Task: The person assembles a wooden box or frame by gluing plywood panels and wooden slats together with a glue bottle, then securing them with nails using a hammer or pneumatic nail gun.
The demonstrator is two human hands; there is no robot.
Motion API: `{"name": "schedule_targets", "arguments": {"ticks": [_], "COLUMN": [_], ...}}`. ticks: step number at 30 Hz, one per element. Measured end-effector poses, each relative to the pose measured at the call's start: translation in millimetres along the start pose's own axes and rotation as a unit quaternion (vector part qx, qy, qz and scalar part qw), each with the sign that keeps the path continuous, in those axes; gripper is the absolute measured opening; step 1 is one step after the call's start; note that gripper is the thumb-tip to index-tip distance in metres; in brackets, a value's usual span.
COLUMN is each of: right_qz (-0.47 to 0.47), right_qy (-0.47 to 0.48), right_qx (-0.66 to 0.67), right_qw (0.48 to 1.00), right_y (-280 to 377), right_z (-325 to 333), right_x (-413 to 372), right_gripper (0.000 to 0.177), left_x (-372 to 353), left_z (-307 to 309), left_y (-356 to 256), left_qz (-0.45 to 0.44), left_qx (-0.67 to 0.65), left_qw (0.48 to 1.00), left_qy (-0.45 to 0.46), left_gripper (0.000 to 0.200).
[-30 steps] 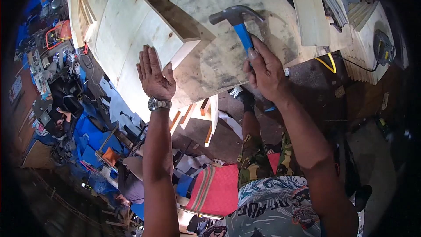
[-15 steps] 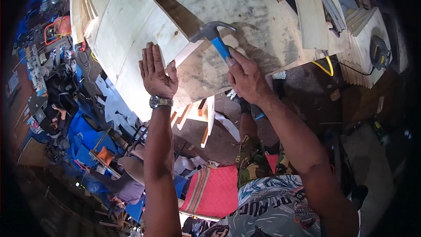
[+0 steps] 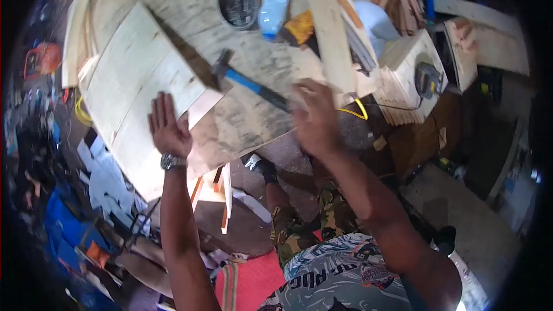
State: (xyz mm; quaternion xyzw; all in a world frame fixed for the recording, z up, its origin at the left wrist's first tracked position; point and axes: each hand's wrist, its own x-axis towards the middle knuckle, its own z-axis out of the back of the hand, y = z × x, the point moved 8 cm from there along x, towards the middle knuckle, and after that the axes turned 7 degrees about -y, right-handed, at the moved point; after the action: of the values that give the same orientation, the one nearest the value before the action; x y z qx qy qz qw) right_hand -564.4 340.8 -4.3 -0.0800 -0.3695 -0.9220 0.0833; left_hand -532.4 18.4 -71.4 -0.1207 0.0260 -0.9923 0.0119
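My left hand (image 3: 170, 129), with a watch (image 3: 173, 162) at the wrist, lies flat with fingers stretched on a pale wooden panel box (image 3: 141, 75), near its right-hand end. A claw hammer (image 3: 246, 82) with a blue and black handle rests on the plywood worktop (image 3: 230, 132), its head beside the box corner. My right hand (image 3: 315, 116) is just past the handle's end, blurred, its fingers loosely apart and seemingly off the handle.
A round dark container (image 3: 239, 4) with shiny contents, a plastic bottle (image 3: 275, 0) and a yellow item (image 3: 299, 27) sit at the back. Wooden boards (image 3: 325, 29) and a power tool (image 3: 429, 80) are right. A person's leg (image 3: 147, 268) shows at lower left.
My right hand has lowered the hammer onto the worktop and come off its handle. The view has turned right, showing more of the bench's right side. My left hand stays on the panel.
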Motion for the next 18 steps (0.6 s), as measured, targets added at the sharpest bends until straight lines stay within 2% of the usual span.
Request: {"name": "schedule_targets", "arguments": {"ticks": [2,3,10,13,16,18], "right_qz": [-0.055,-0.011,-0.074,0.019,0.024,-0.007], "right_qy": [0.005,0.017,0.128,0.158,0.186,0.228], "right_qx": [0.042,0.024,0.21,0.197,0.228,0.226], "right_qw": [0.998,1.0,0.967,0.967,0.955,0.947], "right_y": [-15,-7,14,26,29,29], "right_z": [16,17,-80,-127,-155,-162], "right_x": [-8,-8,18,33,36,32], "right_gripper": [0.035,0.035,0.035,0.035,0.034,0.034], "left_x": [-6,-3,-6,-8,-13,-14], "left_z": [3,8,13,9,9,13], "left_y": [7,7,-4,-2,-3,-8], "left_qz": [-0.001,0.005,0.016,0.024,0.028,0.024], "left_qx": [-0.019,-0.009,0.012,0.008,0.015,0.018], "left_qw": [1.0,1.0,1.0,1.0,0.999,0.999], "left_qy": [-0.004,-0.002,0.01,0.008,0.014,0.013], "left_gripper": [0.057,0.057,0.057,0.058,0.058,0.056]}}
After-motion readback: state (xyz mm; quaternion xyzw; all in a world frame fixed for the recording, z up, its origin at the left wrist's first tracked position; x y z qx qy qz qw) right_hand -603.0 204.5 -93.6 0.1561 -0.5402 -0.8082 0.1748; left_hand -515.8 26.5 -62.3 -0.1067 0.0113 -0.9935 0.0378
